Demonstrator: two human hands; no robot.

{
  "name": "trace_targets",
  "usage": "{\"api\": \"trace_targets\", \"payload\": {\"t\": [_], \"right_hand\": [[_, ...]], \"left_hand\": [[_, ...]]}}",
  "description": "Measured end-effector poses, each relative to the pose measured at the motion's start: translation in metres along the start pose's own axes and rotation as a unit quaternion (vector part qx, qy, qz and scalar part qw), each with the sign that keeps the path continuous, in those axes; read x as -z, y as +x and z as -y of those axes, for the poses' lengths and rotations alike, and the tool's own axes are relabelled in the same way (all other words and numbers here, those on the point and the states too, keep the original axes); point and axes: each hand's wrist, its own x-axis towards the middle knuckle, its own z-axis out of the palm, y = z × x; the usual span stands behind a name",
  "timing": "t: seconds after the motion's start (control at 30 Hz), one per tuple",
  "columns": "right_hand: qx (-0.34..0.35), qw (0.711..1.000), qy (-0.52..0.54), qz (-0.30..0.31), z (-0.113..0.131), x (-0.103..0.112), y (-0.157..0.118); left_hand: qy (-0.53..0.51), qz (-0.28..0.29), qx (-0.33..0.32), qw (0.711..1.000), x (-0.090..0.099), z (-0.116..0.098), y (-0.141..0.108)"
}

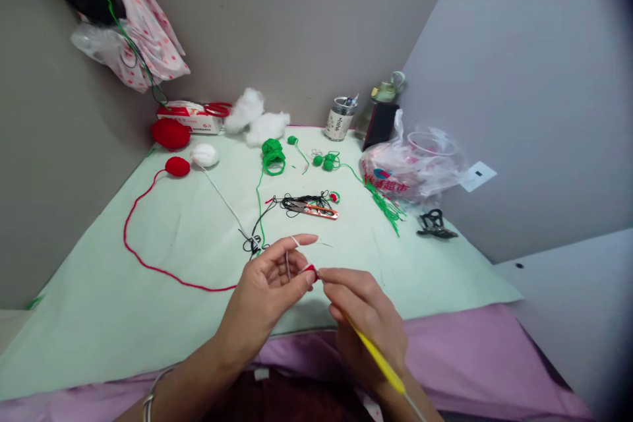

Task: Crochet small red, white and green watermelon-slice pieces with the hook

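Note:
Near the front of the table, my left hand (270, 283) pinches a small red and white crochet piece (310, 270) between thumb and fingers. White yarn runs over its raised index finger. My right hand (368, 313) is closed around a crochet hook with a yellow handle (378, 359); the hook's tip meets the crochet piece. A red strand leads from behind my left hand to a red yarn ball (177, 166). From a white yarn ball (204, 155) another strand comes toward my hands. Loose black yarn (254, 245) lies just beyond my left hand.
Orange-handled thread snips (316, 210) lie on tangled black yarn. Green yarn (273, 155), small green balls (328, 161) and white stuffing (267, 128) are farther back. A plastic bag (413, 165) and black hair claw (436, 224) sit at right. Walls (297, 33) bound the table.

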Motion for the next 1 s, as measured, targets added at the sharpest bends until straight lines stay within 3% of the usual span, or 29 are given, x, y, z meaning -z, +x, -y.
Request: {"api": "trace_targets", "payload": {"t": [0.17,0.4,0.6,0.73,0.8,0.87,1.0], "right_hand": [[-0.027,0.999,0.022,0.005,0.001,0.002,-0.004],[-0.051,0.996,0.076,-0.010,-0.001,0.002,0.000],[-0.023,1.000,0.009,0.011,-0.002,-0.005,-0.015],[0.022,0.999,-0.039,0.015,-0.005,-0.009,-0.020],[-0.014,1.000,0.016,0.006,-0.006,-0.009,-0.019],[-0.102,0.987,0.118,-0.021,-0.007,-0.008,-0.014],[-0.264,0.909,0.309,-0.094,-0.007,-0.009,-0.001]], "left_hand": [[0.025,-0.039,-0.019,0.999,-0.002,0.000,-0.004],[-0.007,-0.022,-0.004,1.000,-0.001,0.002,-0.002],[0.010,-0.054,-0.053,0.997,-0.003,0.004,-0.005],[-0.044,-0.021,0.000,0.999,-0.005,0.003,-0.006],[-0.104,0.019,0.065,0.992,-0.002,0.002,-0.003],[-0.148,0.038,0.110,0.982,0.002,0.001,0.000],[-0.130,0.025,0.096,0.986,0.007,0.002,0.003]]}}
